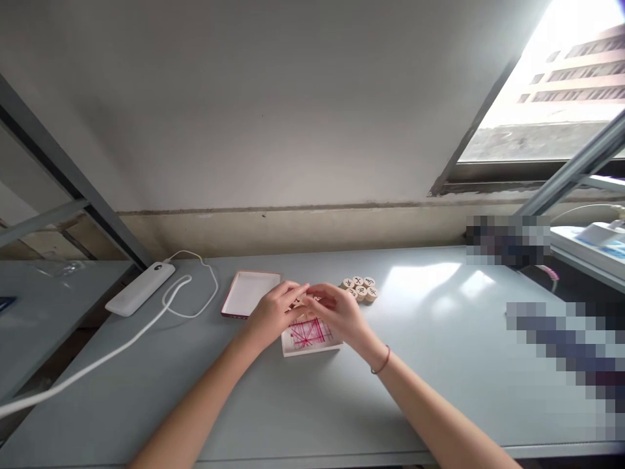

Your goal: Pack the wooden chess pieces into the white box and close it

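Both hands meet over a small open white box [312,352], around several round wooden xiangqi pieces [296,302]. My left hand [274,314] curves round these pieces from the left, its fingers closed against them. From the right, my right hand [342,315] closes on the same group, thumb and fingertips near the left fingers. The fingers partly hide the pieces, so how far they rest in the box is unclear. In the front of the box lies a folded clear sheet with red lines [310,333]. Just behind the right hand, more xiangqi pieces [360,288] stand in stacks.
The box lid [252,292] lies inside up at the left. Farther left, a white power strip [140,290] trails a thick white cable [117,352] across the grey table [439,391]. A wall closes off the back, and metal frame bars [73,176] rise at both sides.
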Demonstrator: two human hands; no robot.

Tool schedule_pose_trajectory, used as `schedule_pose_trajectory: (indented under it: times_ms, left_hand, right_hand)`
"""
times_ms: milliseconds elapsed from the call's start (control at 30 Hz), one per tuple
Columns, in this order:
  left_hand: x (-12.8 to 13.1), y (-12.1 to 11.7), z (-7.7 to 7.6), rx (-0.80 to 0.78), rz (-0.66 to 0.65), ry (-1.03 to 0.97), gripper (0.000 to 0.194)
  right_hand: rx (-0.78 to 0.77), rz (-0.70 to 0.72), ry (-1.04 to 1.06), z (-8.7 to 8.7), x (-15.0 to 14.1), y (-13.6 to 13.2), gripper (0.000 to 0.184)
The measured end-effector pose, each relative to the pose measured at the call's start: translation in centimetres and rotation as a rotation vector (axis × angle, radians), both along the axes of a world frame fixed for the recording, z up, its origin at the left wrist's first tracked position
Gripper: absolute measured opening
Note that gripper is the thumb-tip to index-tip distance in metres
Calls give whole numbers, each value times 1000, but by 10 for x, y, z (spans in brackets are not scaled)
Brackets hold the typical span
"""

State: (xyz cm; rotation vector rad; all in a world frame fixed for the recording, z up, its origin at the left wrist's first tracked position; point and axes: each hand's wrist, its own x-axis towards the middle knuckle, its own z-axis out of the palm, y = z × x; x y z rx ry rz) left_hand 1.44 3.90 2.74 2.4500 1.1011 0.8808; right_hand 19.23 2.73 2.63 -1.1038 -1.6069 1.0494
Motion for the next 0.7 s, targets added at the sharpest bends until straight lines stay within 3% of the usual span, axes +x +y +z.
schedule_pose_trajectory:
  times_ms: [233,333,467,700]
  left_hand:
    - [-33,-18,-7,8,129,-32,12]
    - [-34,-20,-2,-18,80,-30,5]
    - [-30,-23,-1,-42,-20,33,12]
    - [-23,-30,-2,-49,-59,127,16]
  right_hand:
    - [14,-53,103,-7,-2,-7,24]
    - [1,-70,128,-9,2,-8,26]
    - [11,-26,68,-10,0,-12,26]
    - [59,-4,-90,-3,-3,-17,19]
